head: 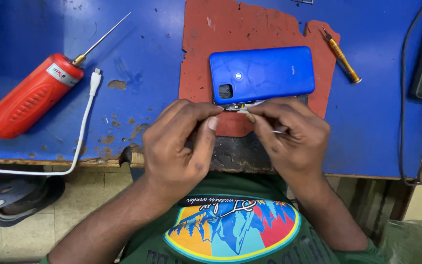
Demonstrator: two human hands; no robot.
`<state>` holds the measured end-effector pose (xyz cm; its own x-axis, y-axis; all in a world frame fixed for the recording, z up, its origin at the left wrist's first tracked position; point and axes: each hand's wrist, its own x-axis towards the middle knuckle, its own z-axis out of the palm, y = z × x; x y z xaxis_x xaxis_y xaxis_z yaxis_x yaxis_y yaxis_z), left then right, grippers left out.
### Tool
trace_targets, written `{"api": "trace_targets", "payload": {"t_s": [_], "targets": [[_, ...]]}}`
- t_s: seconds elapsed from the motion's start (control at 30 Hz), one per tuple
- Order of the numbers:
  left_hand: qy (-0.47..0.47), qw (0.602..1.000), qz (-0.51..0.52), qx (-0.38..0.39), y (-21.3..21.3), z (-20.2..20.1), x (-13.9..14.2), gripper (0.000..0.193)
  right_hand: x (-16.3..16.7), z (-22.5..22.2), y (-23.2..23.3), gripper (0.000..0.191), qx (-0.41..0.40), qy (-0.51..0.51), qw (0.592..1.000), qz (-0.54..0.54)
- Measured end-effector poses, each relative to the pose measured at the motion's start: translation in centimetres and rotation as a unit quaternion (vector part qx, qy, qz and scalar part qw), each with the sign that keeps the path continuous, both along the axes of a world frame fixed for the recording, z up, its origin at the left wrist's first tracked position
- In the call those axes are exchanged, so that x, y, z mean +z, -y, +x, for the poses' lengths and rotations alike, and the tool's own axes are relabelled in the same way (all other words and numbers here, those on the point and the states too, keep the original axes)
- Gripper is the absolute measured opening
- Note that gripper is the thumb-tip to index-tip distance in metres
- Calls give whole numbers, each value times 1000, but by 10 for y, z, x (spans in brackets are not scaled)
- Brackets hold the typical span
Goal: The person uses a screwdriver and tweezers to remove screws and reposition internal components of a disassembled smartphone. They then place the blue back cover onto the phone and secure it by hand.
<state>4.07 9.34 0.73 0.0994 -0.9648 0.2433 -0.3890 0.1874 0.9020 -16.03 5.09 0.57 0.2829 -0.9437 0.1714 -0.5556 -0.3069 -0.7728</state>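
Observation:
A blue phone back cover [262,73] lies on a torn red mat [230,34], partly over an opened phone whose inner parts [240,105] show at its near edge. My left hand [181,144] pinches at that near edge with thumb and forefinger. My right hand [291,137] meets it from the right, holding a thin metal tool [278,130] and pinching a small pale piece at the phone's edge. Most of the phone body is hidden under my hands and the cover.
A red handheld tool with a long metal tip [32,93] lies at the left on the blue table [142,54]. A white cable [86,120] runs beside it. A small yellow screwdriver [342,55] lies right of the mat. Black cables [404,98] hang at the right edge.

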Motion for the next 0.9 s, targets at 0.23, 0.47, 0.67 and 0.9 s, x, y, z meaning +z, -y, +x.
{"api": "trace_targets", "payload": {"t_s": [0.23,0.47,0.67,0.9], "targets": [[162,982,-52,-82,3,8,-7,28,-1,10,2,19,23,-71,996,-54],[202,971,-50,-117,6,8,-8,37,1,14,1,20,22,-79,995,-58],[256,956,-50,-134,8,6,-8,45,-1,13,1,22,23,-89,994,-64],[309,938,-50,-150,9,5,-8,50,-4,-2,-4,19,-32,-71,995,-59]]}}
